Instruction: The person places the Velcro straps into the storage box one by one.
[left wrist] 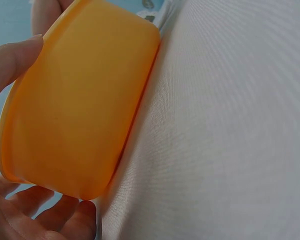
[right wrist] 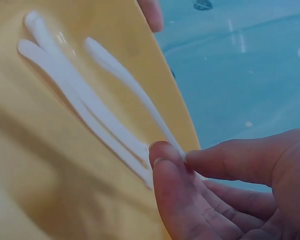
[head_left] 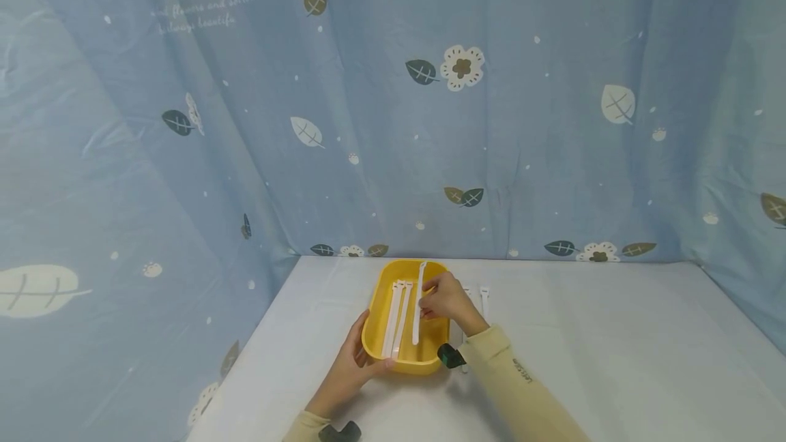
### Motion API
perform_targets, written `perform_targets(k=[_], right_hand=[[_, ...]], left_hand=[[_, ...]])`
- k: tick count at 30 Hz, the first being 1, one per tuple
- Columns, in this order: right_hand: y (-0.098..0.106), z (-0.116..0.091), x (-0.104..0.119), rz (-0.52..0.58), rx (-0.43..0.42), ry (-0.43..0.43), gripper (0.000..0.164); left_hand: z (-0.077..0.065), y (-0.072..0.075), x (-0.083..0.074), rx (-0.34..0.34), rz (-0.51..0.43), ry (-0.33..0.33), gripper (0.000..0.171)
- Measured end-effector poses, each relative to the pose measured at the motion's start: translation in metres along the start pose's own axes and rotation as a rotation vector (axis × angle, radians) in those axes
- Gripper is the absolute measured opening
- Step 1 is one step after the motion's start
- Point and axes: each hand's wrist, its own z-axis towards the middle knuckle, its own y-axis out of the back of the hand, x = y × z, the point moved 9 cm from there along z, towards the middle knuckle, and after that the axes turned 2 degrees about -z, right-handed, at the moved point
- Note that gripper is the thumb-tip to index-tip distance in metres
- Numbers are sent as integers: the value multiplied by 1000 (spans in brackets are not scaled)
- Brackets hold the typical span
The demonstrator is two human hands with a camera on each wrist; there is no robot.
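A yellow plastic tray (head_left: 417,368) with rounded corners sits on the white table. My left hand (head_left: 346,368) holds its near left corner, thumb on the near rim and fingers along the left side; the left wrist view shows thumb and fingers against the tray's outer wall (left wrist: 85,100). Over the tray's right half, my right hand (head_left: 449,297) pinches a white cable tie (head_left: 416,333) between thumb and fingertips, its free end pointing toward me. Several more white cable ties (head_left: 394,322) lie lengthwise in the tray, left of the held one.
On the table, right of the tray, lie more white cable ties (head_left: 485,294), partly covered by the right forearm. A blue curtain (head_left: 522,121) with leaf and flower prints hangs behind and to the sides. The white tabletop (head_left: 614,346) stretches to the right.
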Motion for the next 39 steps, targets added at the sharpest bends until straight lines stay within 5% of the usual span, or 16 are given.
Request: perform_targets(k=[21, 33, 39], right_hand=[[-16, 7, 4, -118, 18, 43, 33], [-24, 11, 7, -236, 38, 69, 8], [-29, 13, 1, -257, 52, 24, 12]], left_hand=[[-1, 0, 2, -13, 24, 8, 104], [0, 1, -1, 2, 9, -6, 104], [-1, 1, -1, 5, 14, -3, 106]])
